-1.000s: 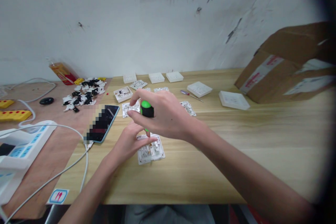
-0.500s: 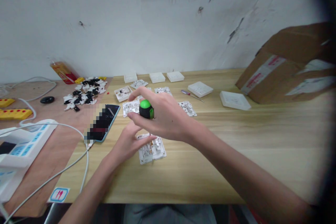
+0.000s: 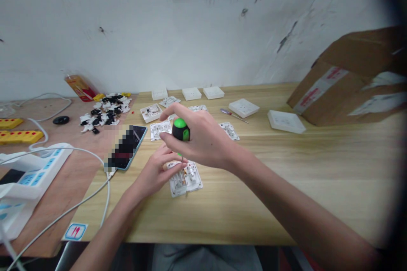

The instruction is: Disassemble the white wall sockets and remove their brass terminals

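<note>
My right hand [image 3: 206,137] is wrapped round the black and green handle of a screwdriver [image 3: 180,129], which stands nearly upright. Its thin shaft runs down to a white wall-socket panel [image 3: 190,182], lying back side up with metal parts showing. Beside the panel's far left corner is my left hand [image 3: 159,169], thumb and forefinger pinched together at the lower shaft. The screwdriver's tip and any screw beneath it are hidden by those fingers.
More socket panels [image 3: 160,130] and white boxes [image 3: 244,108] lie farther back, near a small screwdriver [image 3: 233,115]. Left are a phone [image 3: 130,148] with a cable, a pile of black and white parts [image 3: 106,112] and power strips [image 3: 22,136]. A cardboard box [image 3: 337,89] stands right.
The whole view has shifted slightly. My right hand keeps its grip on the screwdriver, and a little more of the shaft shows. The left fingers stay close to the shaft; the panel remains in place.
</note>
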`<action>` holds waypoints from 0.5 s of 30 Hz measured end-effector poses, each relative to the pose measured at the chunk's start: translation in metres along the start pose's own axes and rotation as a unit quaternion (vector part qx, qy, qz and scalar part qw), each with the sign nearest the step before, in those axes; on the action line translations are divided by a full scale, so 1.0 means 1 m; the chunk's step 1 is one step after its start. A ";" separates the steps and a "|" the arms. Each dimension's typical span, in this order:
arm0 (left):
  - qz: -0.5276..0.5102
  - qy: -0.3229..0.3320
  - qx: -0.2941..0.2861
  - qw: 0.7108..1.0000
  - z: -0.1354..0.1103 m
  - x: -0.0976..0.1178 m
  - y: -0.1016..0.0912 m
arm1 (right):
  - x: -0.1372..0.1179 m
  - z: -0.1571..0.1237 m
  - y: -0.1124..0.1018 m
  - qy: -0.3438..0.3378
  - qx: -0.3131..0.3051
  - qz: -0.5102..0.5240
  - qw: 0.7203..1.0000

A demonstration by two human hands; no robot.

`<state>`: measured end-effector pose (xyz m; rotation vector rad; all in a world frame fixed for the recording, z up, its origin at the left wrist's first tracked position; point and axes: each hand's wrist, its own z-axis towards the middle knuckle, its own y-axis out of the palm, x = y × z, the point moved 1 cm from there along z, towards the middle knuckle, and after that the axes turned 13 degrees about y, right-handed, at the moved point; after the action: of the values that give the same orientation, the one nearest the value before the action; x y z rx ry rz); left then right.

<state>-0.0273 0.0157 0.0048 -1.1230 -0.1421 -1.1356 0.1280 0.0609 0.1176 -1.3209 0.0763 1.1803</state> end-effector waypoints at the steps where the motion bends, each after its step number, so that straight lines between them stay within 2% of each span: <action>1: -0.001 0.000 0.002 1.000 -0.001 0.000 0.000 | 0.000 0.000 0.000 0.002 -0.001 0.001 1.000; 5: 0.016 -0.009 0.016 1.000 0.000 -0.004 0.003 | 0.002 -0.002 0.001 0.012 -0.002 0.012 1.000; 10: 0.068 0.013 -0.070 0.995 -0.002 -0.008 0.011 | 0.007 -0.002 -0.001 0.013 0.001 0.036 0.999; 13: 0.073 0.014 -0.084 0.994 -0.005 -0.009 0.014 | 0.010 -0.005 -0.003 0.023 0.018 0.054 0.998; 15: 0.071 0.013 -0.090 0.993 -0.005 -0.008 0.014 | 0.011 -0.008 -0.010 0.036 0.054 0.069 0.996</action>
<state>-0.0224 0.0167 -0.0119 -1.2573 0.0626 -1.0506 0.1441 0.0638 0.1145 -1.2782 0.2830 1.2273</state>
